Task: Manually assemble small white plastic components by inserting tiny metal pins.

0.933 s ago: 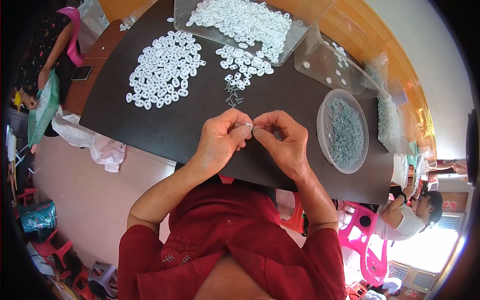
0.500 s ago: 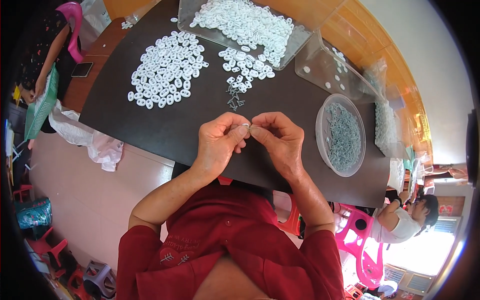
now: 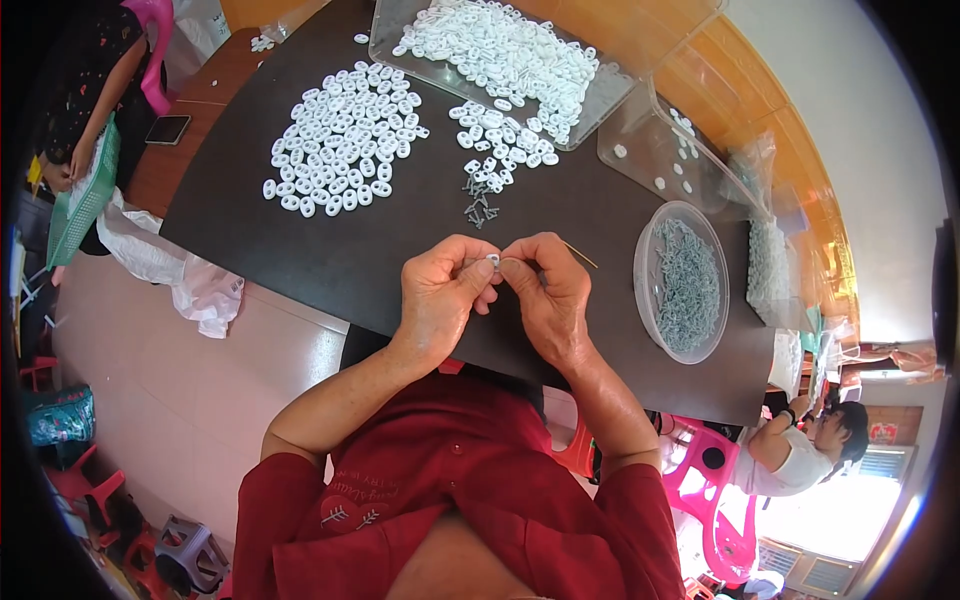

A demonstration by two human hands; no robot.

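Above the table's near side my two hands meet at the fingertips. My left hand (image 3: 436, 305) is closed, pinching a small white oval plastic piece (image 3: 493, 259) between thumb and forefinger. My right hand (image 3: 551, 303) is closed too, thumb and forefinger pressed at the piece's right side. From behind its knuckles a thin yellow stick (image 3: 581, 255) juts out; its other end is hidden by the fingers. Just beyond the hands lie several small grey screws (image 3: 480, 212) and a loose heap of white pieces (image 3: 500, 135).
A spread of white ovals (image 3: 345, 140) covers the table's left. A clear tray (image 3: 385, 48) of white pieces stands at the back. To the right are a round tub (image 3: 640, 280) of grey screws and a clear bin (image 3: 625, 165). Two people sit nearby, left and right.
My right hand has turned and shifted slightly left, and the yellow stick now shows behind it. More of the white piece is visible. The whole view has shifted a little.
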